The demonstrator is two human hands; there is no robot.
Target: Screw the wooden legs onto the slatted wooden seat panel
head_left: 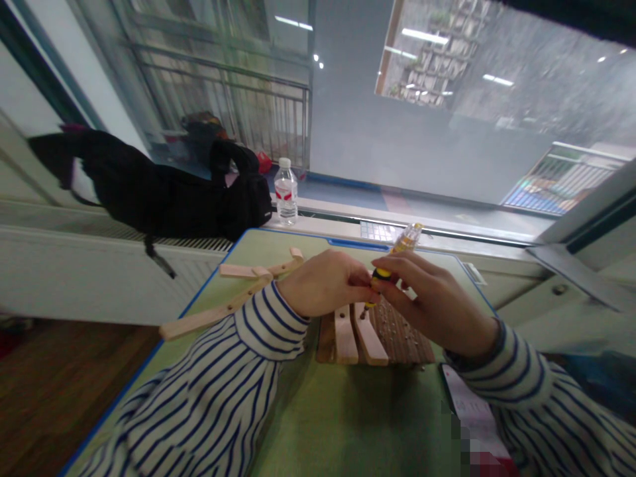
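Observation:
My right hand (430, 301) is closed around a screwdriver (408, 237) with a clear yellow handle and a black and yellow collar. The screwdriver tilts, and its tip meets a hole or screw in a pale wooden piece (372, 342). Closed fingers of my left hand (330, 281) pinch low on the screwdriver, close above the wood; the exact grip is partly hidden. Beside that piece lies a second pale wooden piece (345, 341) with a dark hole or screw. Both rest on a brown wooden board (405, 344) strewn with small bits.
Jointed wooden strips (199, 321) lie on the green table (318, 411) left of my left forearm. A phone (467, 397) lies by my right forearm. Beyond the table, a water bottle (286, 192) and a black bag (183, 199) stand on the windowsill.

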